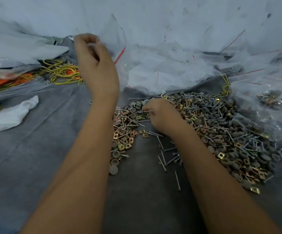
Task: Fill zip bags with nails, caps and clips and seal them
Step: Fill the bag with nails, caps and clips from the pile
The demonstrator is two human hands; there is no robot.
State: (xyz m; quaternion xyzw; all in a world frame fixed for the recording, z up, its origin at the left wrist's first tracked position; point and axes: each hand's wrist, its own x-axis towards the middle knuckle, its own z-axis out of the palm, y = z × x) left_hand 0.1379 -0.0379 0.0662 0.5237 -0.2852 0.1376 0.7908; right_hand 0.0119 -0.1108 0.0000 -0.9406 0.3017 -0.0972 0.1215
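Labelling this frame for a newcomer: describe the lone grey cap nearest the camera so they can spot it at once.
Start at the big heap of nails, caps and clips on the grey cloth. Follow its left arm, beside the left forearm, down to the near tip. There the lone grey cap lies flat face up, a plain disc, while the caps just above it show hollow cups.

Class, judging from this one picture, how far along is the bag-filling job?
Done: at least one filled bag lies at far right. In hand: the left hand holds up a clear zip bag while the right hand pinches pieces from the pile. Left: that large pile of nails, caps and clips, so much remains.
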